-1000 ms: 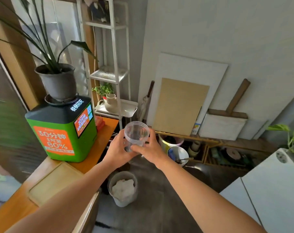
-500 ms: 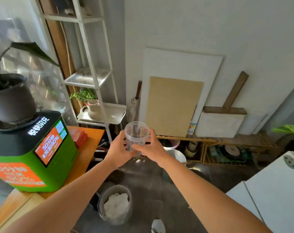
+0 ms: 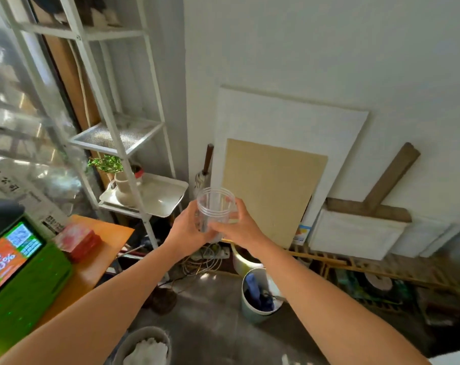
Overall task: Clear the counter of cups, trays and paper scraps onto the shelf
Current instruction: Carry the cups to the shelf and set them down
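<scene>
Both hands, left hand (image 3: 188,227) and right hand (image 3: 240,227), grasp one clear plastic cup (image 3: 215,208) upright in the air, fingers wrapped round its sides, just right of the white shelf (image 3: 123,143). One white tray (image 3: 163,197) with a potted plant (image 3: 118,177) fills the nearest tier. Since a moment ago the view has swung right: the green machine (image 3: 20,270) on the orange worktop (image 3: 102,259) has slid toward the left edge, and two buckets (image 3: 258,296) stand on the floor below.
</scene>
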`<state>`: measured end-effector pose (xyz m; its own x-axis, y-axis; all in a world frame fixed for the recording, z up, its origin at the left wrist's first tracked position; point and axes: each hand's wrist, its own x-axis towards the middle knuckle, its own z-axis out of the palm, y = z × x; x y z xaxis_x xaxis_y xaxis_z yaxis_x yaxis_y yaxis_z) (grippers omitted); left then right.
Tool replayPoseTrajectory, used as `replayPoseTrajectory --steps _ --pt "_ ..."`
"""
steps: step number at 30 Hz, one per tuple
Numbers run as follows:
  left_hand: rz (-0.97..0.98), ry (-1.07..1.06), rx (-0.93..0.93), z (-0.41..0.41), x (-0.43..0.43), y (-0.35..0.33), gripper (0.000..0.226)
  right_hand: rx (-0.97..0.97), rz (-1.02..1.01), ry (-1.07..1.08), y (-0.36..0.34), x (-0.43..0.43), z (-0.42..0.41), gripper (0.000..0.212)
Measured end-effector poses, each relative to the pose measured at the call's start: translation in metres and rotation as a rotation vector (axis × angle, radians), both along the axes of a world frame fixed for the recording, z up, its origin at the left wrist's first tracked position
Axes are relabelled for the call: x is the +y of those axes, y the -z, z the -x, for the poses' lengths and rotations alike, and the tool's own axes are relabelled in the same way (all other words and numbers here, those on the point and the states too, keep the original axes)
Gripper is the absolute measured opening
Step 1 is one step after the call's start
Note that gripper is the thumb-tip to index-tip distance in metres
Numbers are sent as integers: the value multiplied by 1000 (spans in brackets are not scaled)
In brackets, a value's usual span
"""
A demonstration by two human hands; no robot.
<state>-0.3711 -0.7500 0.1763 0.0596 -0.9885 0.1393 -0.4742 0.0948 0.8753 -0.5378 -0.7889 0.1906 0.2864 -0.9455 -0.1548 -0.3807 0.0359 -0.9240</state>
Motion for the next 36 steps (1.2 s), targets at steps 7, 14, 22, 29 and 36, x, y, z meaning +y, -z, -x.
replayPoseTrajectory --steps 7,14,22,29,36 --pt "-29 -60 -20 -10 -48 11 76 12 0 -68 14 -57 -12 90" --pt "-54 -60 -123 -49 -121 20 73 52 8 -92 22 -131 -52 90" --pt "-51 -109 -41 -115 -243 13 82 145 68 -173 1 -266 -125 90" --pt "-63 -240 11 -189 -295 27 70 145 37 -300 16 -334 -205 73" --pt "-242 -320 18 -214 -295 81 77 145 -137 -380 70 -340 -234 85"
